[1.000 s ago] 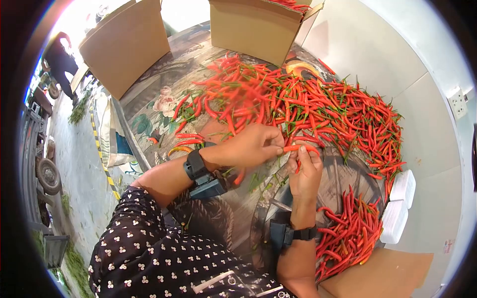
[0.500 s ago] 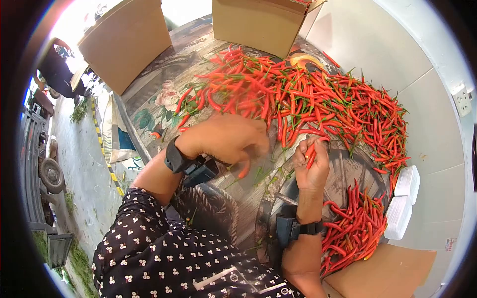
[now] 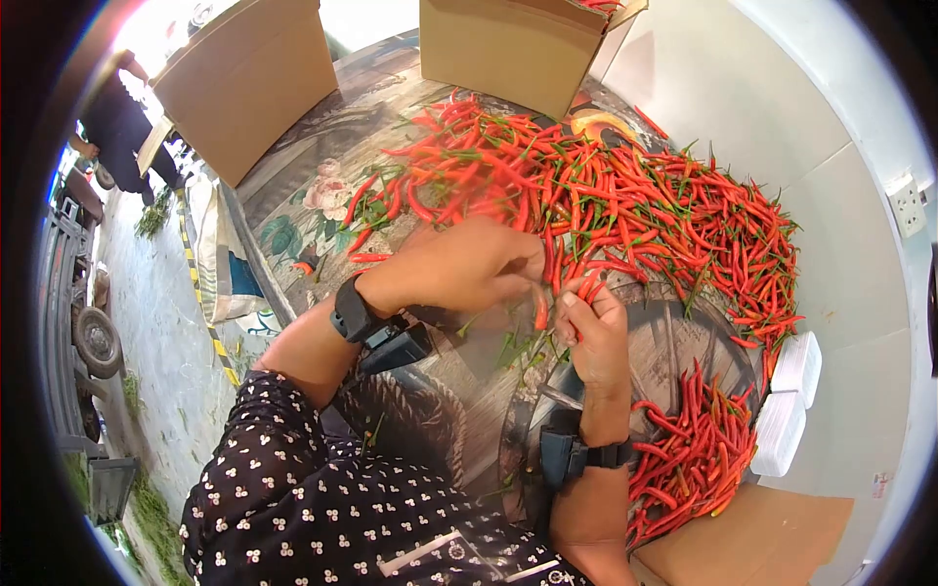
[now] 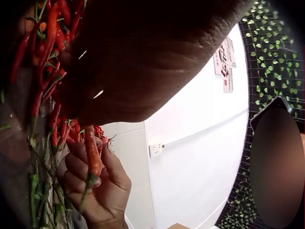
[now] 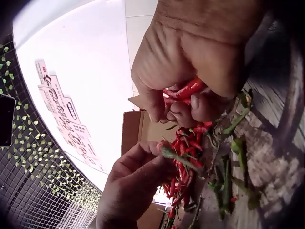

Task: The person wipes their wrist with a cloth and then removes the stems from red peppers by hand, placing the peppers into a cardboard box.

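In the head view my left hand (image 3: 464,262) pinches one red chili (image 3: 540,309), which hangs below its fingertips. Close beside it, my right hand (image 3: 596,337) has its fingers curled round a few red chilies (image 3: 589,285). The left wrist view shows the left hand's chili (image 4: 92,151) with its green stem pointing down, in front of the right hand (image 4: 102,195). From the right wrist, chilies (image 5: 189,88) show inside the right fist, while the left hand (image 5: 131,183) holds a chili by its stem end (image 5: 167,150). Loose green stems (image 3: 508,347) lie beneath the hands.
A large heap of red chilies (image 3: 674,210) spreads across the far side and right of the table. A smaller pile (image 3: 689,459) lies near right, beside white foam trays (image 3: 782,435) and a cardboard flap (image 3: 752,537). Cardboard boxes (image 3: 508,49) stand behind; a person (image 3: 119,132) is at far left.
The hands were together at a chili, then my left hand moved away leftward. Now it is back beside my right hand with a chili, and my right hand has shifted slightly left.
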The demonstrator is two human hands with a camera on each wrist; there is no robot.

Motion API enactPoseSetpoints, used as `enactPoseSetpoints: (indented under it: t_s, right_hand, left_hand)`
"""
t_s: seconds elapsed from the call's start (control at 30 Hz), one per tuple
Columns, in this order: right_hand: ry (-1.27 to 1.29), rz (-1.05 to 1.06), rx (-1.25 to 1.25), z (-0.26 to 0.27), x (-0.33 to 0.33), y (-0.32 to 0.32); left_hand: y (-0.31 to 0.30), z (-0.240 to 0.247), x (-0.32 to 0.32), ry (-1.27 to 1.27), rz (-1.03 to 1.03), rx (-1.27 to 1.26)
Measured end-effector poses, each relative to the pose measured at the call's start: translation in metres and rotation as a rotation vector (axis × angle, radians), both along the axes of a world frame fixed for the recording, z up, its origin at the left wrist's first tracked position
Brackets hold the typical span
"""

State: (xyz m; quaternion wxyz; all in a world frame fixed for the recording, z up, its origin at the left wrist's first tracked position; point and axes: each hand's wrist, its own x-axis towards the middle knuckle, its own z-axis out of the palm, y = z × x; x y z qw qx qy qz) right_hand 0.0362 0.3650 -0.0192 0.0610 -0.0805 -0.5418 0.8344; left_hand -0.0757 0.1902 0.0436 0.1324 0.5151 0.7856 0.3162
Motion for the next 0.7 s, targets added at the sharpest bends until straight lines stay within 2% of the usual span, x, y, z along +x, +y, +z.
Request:
enactPoseSetpoints:
  t_s: [0.03, 0.17, 0.23, 0.27, 0.33, 0.37, 0.43, 0.47, 0.53, 0.7]
  right_hand:
    - [-0.02, 0.017, 0.057, 0.0, 0.0, -0.001]
    - [-0.014, 0.057, 0.165, 0.007, 0.0, -0.006]
    - [-0.097, 0.03, 0.226, 0.012, 0.0, -0.011]
    - [-0.098, 0.031, 0.225, 0.01, 0.0, -0.01]
    - [-0.061, 0.023, 0.227, 0.004, 0.0, -0.009]
    - [-0.061, 0.021, 0.227, 0.004, 0.0, -0.008]
    - [-0.013, -0.072, -0.014, 0.005, 0.0, -0.007]
    - [-0.012, -0.073, -0.014, 0.005, 0.0, -0.006]
    - [-0.011, -0.13, -0.063, 0.006, 0.0, -0.005]
    - [0.029, -0.121, -0.08, 0.006, -0.001, -0.006]
  left_hand:
    - [0.001, -0.001, -0.001, -0.046, 0.001, 0.107]
    - [0.004, 0.001, 0.004, -0.075, 0.048, 0.164]
    - [0.006, 0.005, 0.009, -0.257, 0.044, 0.218]
    - [0.008, 0.0, 0.009, -0.258, 0.045, 0.217]
    - [0.014, -0.014, 0.009, -0.355, 0.015, 0.418]
    - [0.014, -0.016, 0.009, -0.356, 0.014, 0.418]
    - [0.014, -0.016, 0.009, -0.438, 0.03, 0.433]
    - [0.013, -0.016, 0.008, -0.437, 0.029, 0.433]
    - [0.01, -0.014, 0.006, -0.278, -0.002, 0.135]
    - [0.012, -0.019, 0.007, -0.297, -0.03, 0.117]
